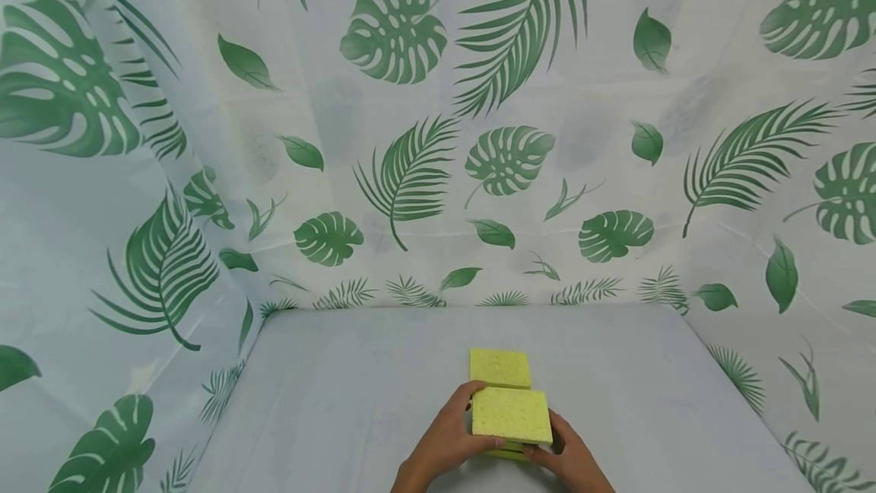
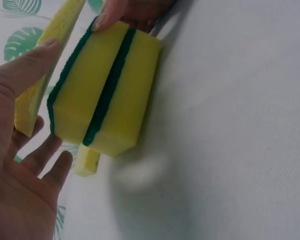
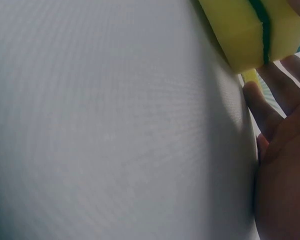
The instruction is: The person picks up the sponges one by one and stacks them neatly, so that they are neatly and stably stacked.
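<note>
My left hand [image 1: 448,436] pinches a thin yellow sponge [image 1: 511,415] between thumb and fingers. This sponge is tilted over a stack of two thicker yellow scrub sponges [image 2: 92,80], each with a dark green scouring layer. On the stack's other side, my right hand [image 1: 569,456] grips the upper scrub sponge, its thumb [image 2: 107,14] at the green edge. Right-hand fingers [image 3: 285,90] reach along the stack's side in the right wrist view. In the head view the thin sponge hides most of the stack.
Another yellow sponge [image 1: 499,367] lies flat on the white table [image 1: 342,402], just beyond the stack. White cloth with green leaf prints [image 1: 506,158] hangs behind the table and along both sides.
</note>
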Tool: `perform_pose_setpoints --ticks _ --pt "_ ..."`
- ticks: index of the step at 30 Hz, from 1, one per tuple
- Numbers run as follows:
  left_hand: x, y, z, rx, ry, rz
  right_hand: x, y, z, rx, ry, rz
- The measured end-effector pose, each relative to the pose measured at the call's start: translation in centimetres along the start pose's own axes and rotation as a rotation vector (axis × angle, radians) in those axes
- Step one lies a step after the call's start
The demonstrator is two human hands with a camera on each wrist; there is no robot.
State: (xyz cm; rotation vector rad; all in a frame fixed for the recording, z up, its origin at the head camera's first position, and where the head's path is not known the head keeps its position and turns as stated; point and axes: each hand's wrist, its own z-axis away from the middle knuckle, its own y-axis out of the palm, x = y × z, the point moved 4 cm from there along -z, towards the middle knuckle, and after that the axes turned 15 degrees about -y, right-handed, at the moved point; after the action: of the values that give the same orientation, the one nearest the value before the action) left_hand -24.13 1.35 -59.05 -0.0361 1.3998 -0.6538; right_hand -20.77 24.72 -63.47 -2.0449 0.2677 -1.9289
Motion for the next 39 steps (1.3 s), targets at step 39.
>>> perform_pose_setpoints --ticks 39 --pt "0.76 0.61 -0.19 -0.004 -0.009 -0.053 0.15 0.00 0.18 0.014 -0.015 0.042"
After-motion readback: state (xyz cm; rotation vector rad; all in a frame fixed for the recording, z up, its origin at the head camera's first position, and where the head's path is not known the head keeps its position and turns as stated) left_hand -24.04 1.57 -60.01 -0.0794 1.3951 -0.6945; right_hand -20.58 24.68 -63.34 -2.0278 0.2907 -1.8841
